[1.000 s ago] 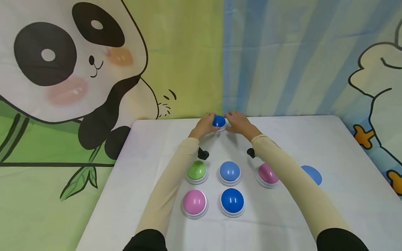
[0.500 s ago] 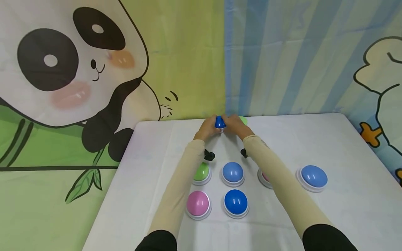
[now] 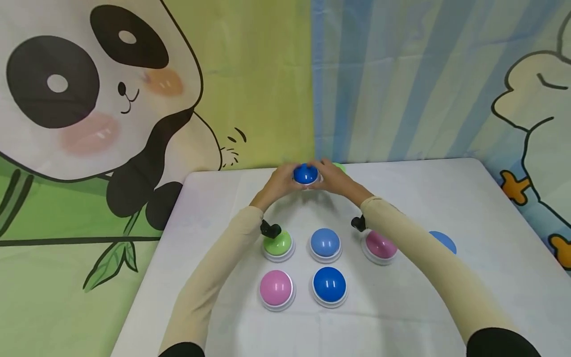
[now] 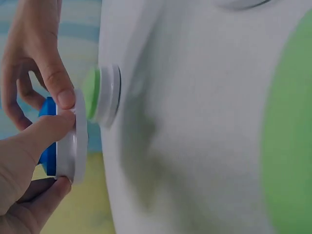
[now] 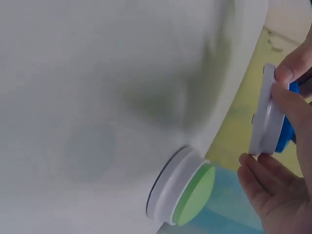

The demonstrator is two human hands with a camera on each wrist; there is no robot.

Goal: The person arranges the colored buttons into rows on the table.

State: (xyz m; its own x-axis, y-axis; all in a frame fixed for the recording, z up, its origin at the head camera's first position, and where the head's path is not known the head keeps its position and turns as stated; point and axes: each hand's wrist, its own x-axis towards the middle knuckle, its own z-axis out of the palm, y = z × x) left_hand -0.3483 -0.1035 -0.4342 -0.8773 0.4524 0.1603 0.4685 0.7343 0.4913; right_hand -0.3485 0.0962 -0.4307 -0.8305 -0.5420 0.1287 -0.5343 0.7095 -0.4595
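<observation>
Both hands hold one push button with a blue dome (image 3: 305, 173) and a white base, above the far edge of the table. From the left side, my left hand (image 3: 281, 181) grips it, its thumb on the white base (image 4: 68, 151) and fingertips at the rim. My right hand (image 3: 333, 179) grips the other side, thumb on the base beside the left thumb in the right wrist view. The base stands on edge in both wrist views, away from the tabletop. Just right of the hands, a light green button (image 5: 195, 195) stands on the table, mostly hidden in the head view.
Nearer on the white table (image 3: 446, 307) stand a green button (image 3: 277, 243), a light blue one (image 3: 325, 242), two pink ones (image 3: 275, 287) (image 3: 380, 245) and a dark blue one (image 3: 329, 284). Another blue button (image 3: 444, 241) is partly behind the right sleeve. A printed cloth backdrop (image 3: 258, 99) rises behind.
The hands stay on the blue button near the far edge; more of its dome shows than half a second ago. Both forearms have spread outward. The head view has shifted slightly.
</observation>
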